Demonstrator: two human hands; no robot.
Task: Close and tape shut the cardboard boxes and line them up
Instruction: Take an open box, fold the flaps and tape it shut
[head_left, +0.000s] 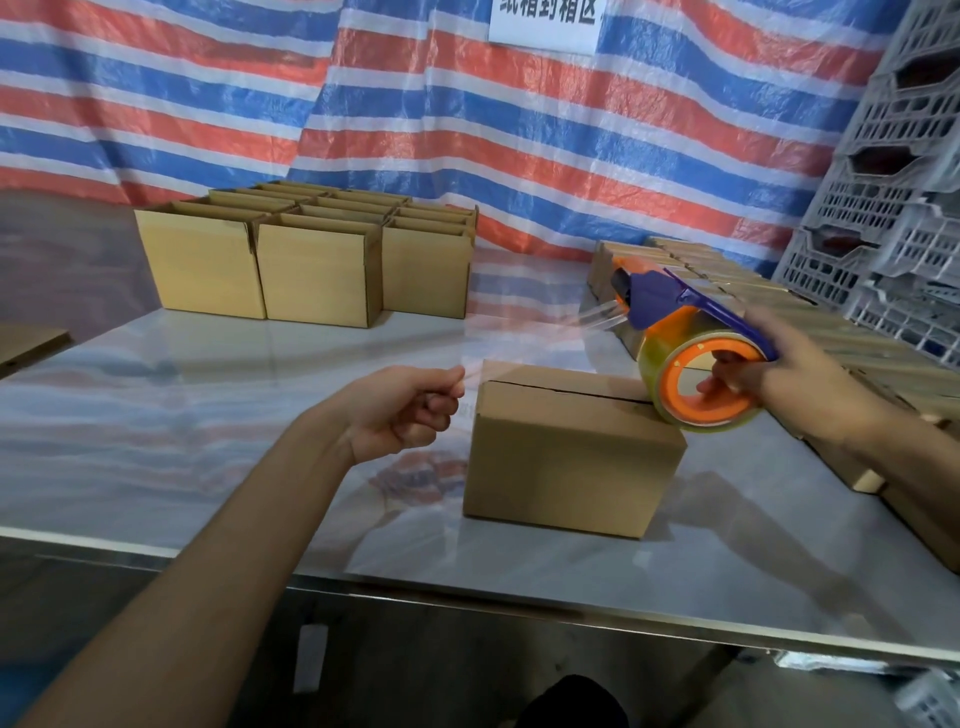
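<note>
Fingers of our left hand (400, 410) pinch the tape (597, 318) — thin, clingy, likely to wrinkle, best pulled taut; our right hand (774, 371) grips the dispenser (660, 304).

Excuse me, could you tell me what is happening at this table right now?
A person is about to tape a box shut. The right hand holds a tape dispenser by the right end of the closed box, while the left hand pinches the end of the clear tape, stretched over it. The top seam looks untaped. Open boxes wait at the back left; closed ones line the right side.
</note>
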